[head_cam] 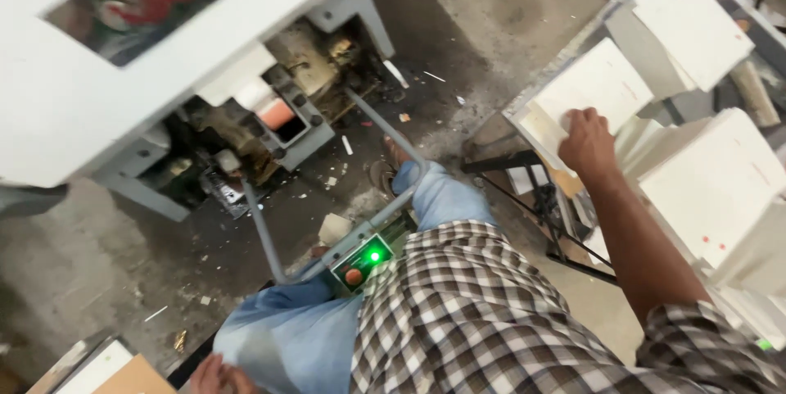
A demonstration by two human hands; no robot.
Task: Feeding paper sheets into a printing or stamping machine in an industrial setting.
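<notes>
Your right hand (586, 142) lies flat, fingers spread, on the white paper stack (591, 87). Left hand (219, 376), far from that stack: grip unclear.

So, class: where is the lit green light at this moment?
In the head view, the green light sits low and centre on a small control box, just above a red button, between the person's knees.

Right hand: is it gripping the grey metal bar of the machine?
No, the right hand rests palm down on a stack of white paper sheets on the side stand, well away from the grey metal bar.
</notes>
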